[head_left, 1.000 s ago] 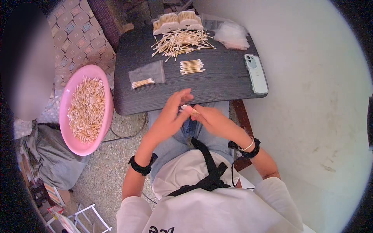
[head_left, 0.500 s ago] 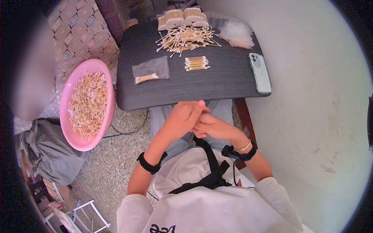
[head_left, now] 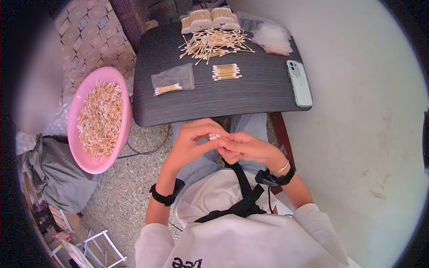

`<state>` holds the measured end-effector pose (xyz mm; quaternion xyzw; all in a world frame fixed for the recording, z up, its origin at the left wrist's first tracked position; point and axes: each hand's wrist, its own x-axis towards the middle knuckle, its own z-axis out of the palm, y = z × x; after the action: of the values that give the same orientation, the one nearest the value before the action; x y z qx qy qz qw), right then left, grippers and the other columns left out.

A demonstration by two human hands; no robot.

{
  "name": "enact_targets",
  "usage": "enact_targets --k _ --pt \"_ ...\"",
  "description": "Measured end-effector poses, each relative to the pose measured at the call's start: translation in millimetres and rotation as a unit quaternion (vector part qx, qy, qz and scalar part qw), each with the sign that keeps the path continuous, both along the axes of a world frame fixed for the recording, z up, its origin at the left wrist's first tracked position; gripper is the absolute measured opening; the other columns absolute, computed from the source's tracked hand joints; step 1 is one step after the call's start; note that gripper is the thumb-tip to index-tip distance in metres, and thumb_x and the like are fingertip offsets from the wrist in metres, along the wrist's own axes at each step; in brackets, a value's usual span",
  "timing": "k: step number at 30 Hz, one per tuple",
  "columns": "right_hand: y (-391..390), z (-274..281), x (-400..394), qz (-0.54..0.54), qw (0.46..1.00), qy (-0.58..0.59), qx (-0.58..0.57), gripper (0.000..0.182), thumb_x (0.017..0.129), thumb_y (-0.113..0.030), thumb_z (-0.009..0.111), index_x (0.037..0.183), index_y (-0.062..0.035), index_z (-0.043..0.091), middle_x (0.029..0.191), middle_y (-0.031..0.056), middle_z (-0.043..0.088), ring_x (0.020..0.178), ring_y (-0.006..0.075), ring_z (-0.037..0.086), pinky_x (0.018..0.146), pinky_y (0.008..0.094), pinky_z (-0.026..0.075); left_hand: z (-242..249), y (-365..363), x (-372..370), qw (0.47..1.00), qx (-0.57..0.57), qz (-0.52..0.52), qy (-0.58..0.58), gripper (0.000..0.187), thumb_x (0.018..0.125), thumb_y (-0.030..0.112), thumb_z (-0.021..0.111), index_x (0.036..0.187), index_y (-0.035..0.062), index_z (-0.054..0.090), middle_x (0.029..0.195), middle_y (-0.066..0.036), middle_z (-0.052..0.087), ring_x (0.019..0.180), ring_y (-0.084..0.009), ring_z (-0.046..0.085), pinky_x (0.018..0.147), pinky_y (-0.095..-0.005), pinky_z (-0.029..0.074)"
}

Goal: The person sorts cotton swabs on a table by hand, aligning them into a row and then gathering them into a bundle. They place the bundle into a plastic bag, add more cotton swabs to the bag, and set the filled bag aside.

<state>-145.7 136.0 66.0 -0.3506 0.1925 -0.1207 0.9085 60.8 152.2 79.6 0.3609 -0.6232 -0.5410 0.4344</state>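
A small bunch of cotton swabs shows its white tips between my hands, above my lap and just off the table's front edge. My left hand curls around it with thumb and fingers closed at the tips. From the other side, my right hand grips the same bunch, its fingers folded in and partly hidden. On the dark table lies a neat row of swabs. Left of that row is a clear plastic bag with a few swabs at its lower edge.
Loose swabs are heaped at the table's back, before packed swab bundles. Clear bags and a phone lie at the right. A pink basin full of swabs stands left of the table.
My left hand has shifted left and turned, its fingers opening into a curve, so the swab tips now show. My right hand has barely moved. The things on the table look the same.
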Motion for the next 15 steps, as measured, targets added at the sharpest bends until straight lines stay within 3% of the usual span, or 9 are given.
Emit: enact_targets --k 5,11,15 --pt "-1 16 4 -0.044 0.997 0.003 0.056 0.042 0.103 -0.042 0.046 0.103 -0.0008 0.057 0.067 -0.0079 0.030 0.057 0.0048 0.027 0.051 0.0221 0.025 -6 -1 3 0.998 0.005 0.065 -0.003 0.007 0.083 0.005 0.074 0.090 0.0029 0.074 0.089 -0.005 0.068 0.076 -0.0095 0.060 0.060 -0.0230 0.047" --pt "-1 7 -2 -0.063 0.994 0.028 0.082 0.041 0.103 -0.041 0.048 0.101 -0.0007 0.056 0.067 -0.0080 0.030 0.057 0.0048 0.027 0.051 0.0212 0.026 -2 0 0 0.994 0.053 0.091 0.011 0.011 0.087 0.004 0.069 0.097 -0.0006 0.072 0.094 -0.007 0.068 0.074 -0.0103 0.061 0.063 -0.0224 0.052" --pt "1 0 -4 -0.086 0.995 0.051 0.013 0.035 0.103 -0.036 0.048 0.101 -0.0019 0.057 0.068 -0.0078 0.032 0.058 0.0044 0.029 0.052 0.0209 0.027 -9 1 -5 0.994 0.024 0.105 0.008 0.012 0.088 0.004 0.069 0.098 -0.0003 0.072 0.095 -0.008 0.068 0.074 -0.0106 0.062 0.064 -0.0236 0.053"
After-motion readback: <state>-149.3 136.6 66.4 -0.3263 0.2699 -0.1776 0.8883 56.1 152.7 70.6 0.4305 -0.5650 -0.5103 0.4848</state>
